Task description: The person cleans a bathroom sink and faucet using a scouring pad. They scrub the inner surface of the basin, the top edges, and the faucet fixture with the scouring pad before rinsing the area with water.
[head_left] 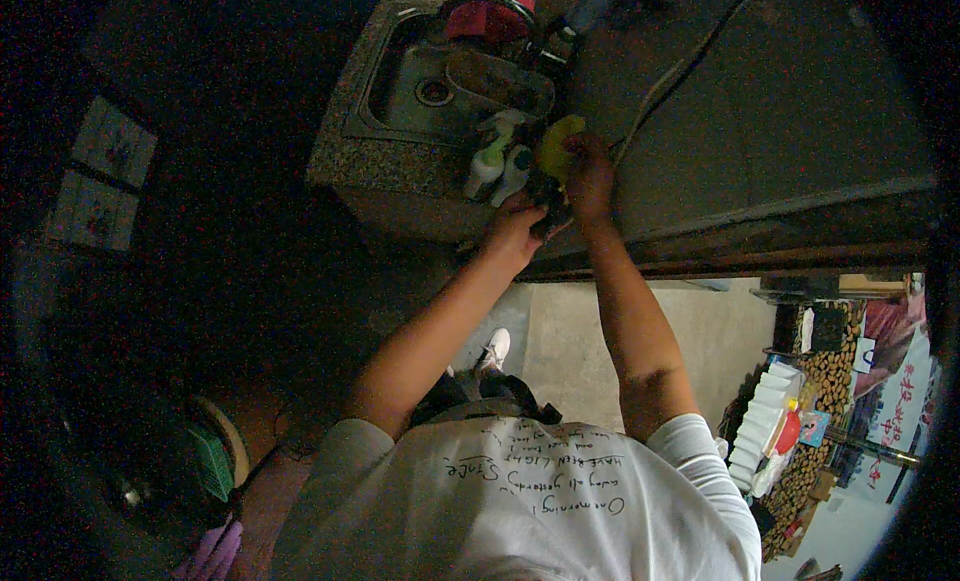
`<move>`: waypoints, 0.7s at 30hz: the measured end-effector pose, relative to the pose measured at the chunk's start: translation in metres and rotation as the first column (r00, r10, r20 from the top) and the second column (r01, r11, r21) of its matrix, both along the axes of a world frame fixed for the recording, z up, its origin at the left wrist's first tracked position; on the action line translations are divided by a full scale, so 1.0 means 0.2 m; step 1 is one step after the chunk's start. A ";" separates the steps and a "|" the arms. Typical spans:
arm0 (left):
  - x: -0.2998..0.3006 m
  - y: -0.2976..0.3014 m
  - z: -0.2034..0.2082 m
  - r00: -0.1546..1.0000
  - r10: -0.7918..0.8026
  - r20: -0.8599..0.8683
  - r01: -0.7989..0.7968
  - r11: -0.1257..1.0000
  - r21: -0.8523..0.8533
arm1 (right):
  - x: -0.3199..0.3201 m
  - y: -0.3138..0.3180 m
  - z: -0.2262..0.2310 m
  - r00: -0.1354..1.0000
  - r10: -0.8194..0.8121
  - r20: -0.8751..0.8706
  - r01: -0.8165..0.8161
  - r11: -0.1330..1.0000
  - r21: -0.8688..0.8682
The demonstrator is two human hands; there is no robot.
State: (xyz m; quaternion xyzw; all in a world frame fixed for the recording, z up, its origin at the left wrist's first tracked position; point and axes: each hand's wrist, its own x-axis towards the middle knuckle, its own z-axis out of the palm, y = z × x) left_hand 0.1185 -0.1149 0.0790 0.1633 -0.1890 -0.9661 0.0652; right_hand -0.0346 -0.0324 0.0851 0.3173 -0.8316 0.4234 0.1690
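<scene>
Both hands meet at the counter's edge, just right of the sink's near corner. My right hand [590, 176] is closed on a yellow-green cloth [560, 149], or something like one, which is partly covered by the fingers. Lower and to the left, my left hand [517, 229] grips a small dark object [547, 203]. Dim light hides what kind of thing it is. Close by the left hand stand a white and green pump bottle [487, 165] and another white bottle [514, 171].
A steel sink [385, 109] with a dark curved faucet [541, 53] is set in a speckled countertop [335, 151]. Something red [490, 19] lies at its far side. A cable [660, 86] runs over the grey surface [760, 131] on the right.
</scene>
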 end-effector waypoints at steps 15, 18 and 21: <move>0.03 0.00 -0.13 0.999 0.036 0.039 -0.036 0.999 -0.005 | -0.04 0.03 -0.07 0.998 0.048 0.048 -0.044 0.996 -0.080; 0.06 0.00 -0.07 0.998 0.026 0.059 -0.026 1.000 0.004 | 0.02 0.03 0.00 0.997 -0.009 0.081 0.000 0.995 0.102; 0.07 0.00 -0.02 0.997 0.019 0.078 -0.021 1.000 0.020 | 0.04 0.03 0.03 0.991 0.119 0.066 -0.120 0.993 0.008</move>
